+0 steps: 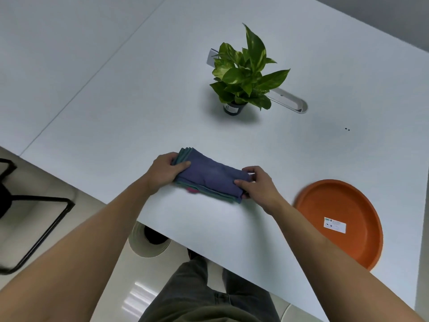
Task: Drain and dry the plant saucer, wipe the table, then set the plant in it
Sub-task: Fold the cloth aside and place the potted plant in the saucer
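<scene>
head view: both hands' grip (210, 176) clasps folded cloth (212, 175); saucer (341, 219) right.

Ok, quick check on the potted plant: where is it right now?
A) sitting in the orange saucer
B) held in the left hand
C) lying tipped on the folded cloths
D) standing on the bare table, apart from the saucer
D: the potted plant stands upright on the white table, well away from the orange saucer, while both hands hold the folded cloths.
</scene>
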